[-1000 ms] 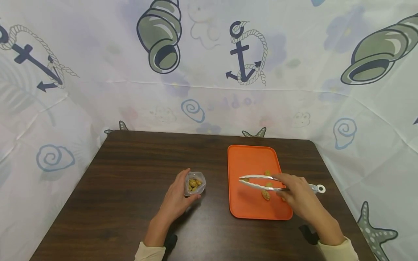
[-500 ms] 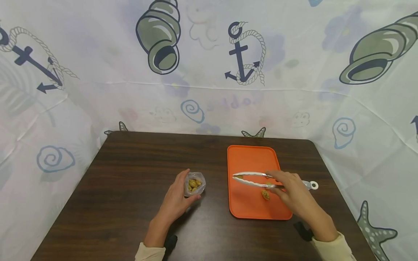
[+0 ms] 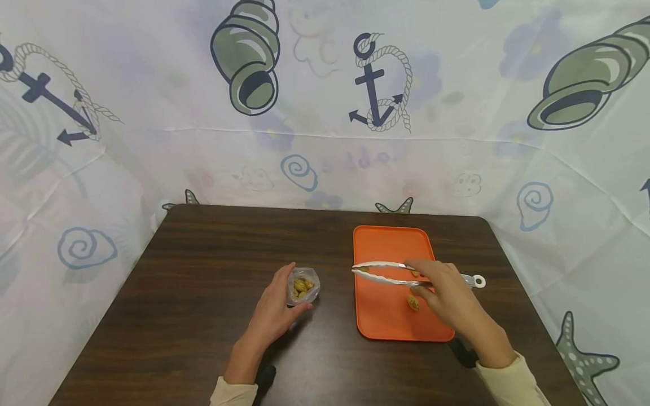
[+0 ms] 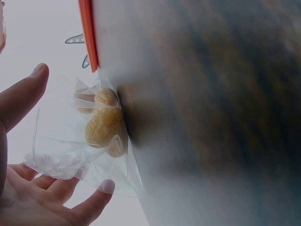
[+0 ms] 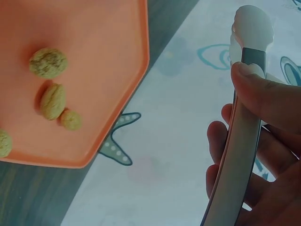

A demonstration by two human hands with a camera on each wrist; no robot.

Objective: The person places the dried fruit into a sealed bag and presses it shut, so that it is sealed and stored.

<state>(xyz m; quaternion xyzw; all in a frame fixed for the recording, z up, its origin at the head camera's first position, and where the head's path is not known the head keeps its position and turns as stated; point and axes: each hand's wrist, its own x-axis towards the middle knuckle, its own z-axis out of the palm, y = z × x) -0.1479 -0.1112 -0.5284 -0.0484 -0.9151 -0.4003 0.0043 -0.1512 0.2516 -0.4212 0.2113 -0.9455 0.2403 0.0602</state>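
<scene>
My left hand (image 3: 278,304) holds a small clear plastic bag (image 3: 316,288) upright on the table, fingers and thumb around its sides. Several yellow-brown, nut-like snack pieces (image 4: 103,127) lie at the bottom of the bag. My right hand (image 3: 447,293) grips white-tipped metal tongs (image 3: 378,277), thumb on one arm and fingers on the other. Between the tong tips, near the tray's left edge, a snack piece (image 3: 363,269) shows. Below them lies an orange tray (image 3: 391,324), where several loose snack pieces (image 5: 52,101) rest.
The dark wood-grain table (image 3: 178,310) carries the tray on its right side. A pale printed cloth (image 3: 325,141) surrounds the table's back and sides. The tray's raised rim (image 5: 147,37) stands out in the right wrist view.
My right hand has moved left and slightly away from me with the tongs, carrying the snack piece from over the tray's middle to its left edge. The left hand and bag stay still.
</scene>
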